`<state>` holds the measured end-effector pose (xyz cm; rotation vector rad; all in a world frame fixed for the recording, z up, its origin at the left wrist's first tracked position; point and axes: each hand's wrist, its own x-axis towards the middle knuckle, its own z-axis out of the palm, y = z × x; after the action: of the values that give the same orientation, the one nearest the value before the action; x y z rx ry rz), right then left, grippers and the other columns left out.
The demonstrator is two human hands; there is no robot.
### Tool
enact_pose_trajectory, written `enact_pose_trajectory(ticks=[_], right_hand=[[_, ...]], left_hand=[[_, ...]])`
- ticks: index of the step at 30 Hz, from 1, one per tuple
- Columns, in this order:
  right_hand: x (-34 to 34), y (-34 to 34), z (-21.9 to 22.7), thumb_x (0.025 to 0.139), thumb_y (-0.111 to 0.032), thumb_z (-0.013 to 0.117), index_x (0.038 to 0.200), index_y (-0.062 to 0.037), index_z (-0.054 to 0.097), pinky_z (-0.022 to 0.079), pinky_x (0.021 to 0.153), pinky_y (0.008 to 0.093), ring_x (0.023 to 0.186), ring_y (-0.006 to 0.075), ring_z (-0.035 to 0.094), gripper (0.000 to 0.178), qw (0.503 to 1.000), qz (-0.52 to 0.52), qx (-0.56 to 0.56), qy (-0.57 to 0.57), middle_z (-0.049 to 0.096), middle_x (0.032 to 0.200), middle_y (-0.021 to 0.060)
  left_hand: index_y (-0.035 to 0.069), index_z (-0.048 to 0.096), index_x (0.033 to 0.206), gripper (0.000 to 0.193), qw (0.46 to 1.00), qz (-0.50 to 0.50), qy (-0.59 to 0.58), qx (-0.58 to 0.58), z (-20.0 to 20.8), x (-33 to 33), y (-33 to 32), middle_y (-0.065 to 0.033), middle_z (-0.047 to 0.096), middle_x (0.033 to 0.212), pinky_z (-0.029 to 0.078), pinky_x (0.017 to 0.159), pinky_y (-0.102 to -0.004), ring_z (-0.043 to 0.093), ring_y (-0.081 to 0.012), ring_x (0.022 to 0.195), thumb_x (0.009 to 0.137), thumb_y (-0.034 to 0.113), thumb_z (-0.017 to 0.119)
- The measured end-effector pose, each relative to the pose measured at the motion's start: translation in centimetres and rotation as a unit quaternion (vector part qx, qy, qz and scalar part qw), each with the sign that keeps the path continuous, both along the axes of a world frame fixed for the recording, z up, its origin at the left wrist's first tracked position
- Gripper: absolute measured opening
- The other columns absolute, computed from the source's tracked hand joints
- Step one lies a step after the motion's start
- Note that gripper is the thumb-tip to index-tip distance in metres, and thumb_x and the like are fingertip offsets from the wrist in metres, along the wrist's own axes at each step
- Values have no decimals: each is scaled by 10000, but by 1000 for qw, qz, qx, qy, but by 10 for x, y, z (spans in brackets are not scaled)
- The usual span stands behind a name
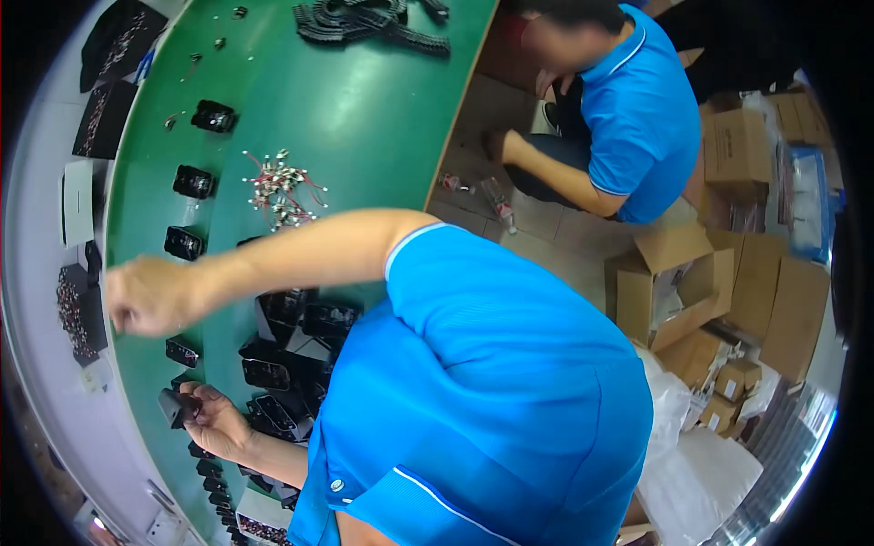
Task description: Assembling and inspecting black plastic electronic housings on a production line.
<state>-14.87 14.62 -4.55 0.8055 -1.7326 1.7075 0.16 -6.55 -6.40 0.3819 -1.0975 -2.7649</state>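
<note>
My left hand [218, 421] is closed around a small black plastic housing [173, 408], held over the edge of the green table. Farther up the picture, my right hand [153, 296] is raised over the table's far edge, slightly blurred, its fingers curled. Whatever those fingers may pinch is hidden. Between the two hands a black shell with a glossy opening [182, 351] lies on the table. Similar black shells [194, 182] form a row along the far side. Beside my forearms sits a pile of black housings [266, 371], partly covered by my arm and body.
A heap of small parts with red and white wires [280, 187] lies on the green table [364, 118]. Black linked strips [369, 27] rest farther up. Another person in a blue shirt [637, 127] crouches beside the table. Open cardboard boxes [674, 287] and plastic bottles [499, 204] are on the floor.
</note>
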Motion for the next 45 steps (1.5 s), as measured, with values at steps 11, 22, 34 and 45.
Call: enact_pose_trajectory(ticks=[11, 22, 34, 45], right_hand=[[203, 17, -19, 774, -24, 680, 815, -68, 635, 505, 603, 359, 699, 271, 623, 75, 989, 73, -93, 85, 648, 898, 52], [222, 41, -37, 805, -22, 657, 835, -62, 643, 526, 695, 406, 770, 317, 622, 51, 968, 248, -43, -16, 681, 899, 48], [195, 73, -10, 806, -105, 693, 888, -187, 618, 262, 1062, 479, 1041, 141, 548, 139, 986, -127, 60, 92, 620, 918, -75], [180, 66, -3, 817, -100, 719, 891, -183, 648, 213, 1069, 448, 1124, 182, 522, 133, 993, -34, 105, 36, 667, 996, -92]], left_hand=[[7, 396, 1449, 528, 955, -206, 66, 203, 43, 50, 96, -133, 553, 1239, 439, 951, -320, 539, -233, 1088, 938, 57, 523], [8, 362, 1487, 521, 958, -173, 37, 226, 31, 90, 104, -123, 551, 1256, 436, 969, -316, 541, -233, 1087, 984, 105, 458], [11, 448, 1450, 430, 989, -102, 106, -7, 30, 112, 133, -149, 641, 1213, 512, 966, -315, 636, -183, 1085, 1083, 236, 462], [56, 353, 1529, 487, 991, -36, 68, -106, 36, 96, 138, -134, 594, 1309, 541, 859, -267, 637, -160, 1033, 1080, 208, 465]])
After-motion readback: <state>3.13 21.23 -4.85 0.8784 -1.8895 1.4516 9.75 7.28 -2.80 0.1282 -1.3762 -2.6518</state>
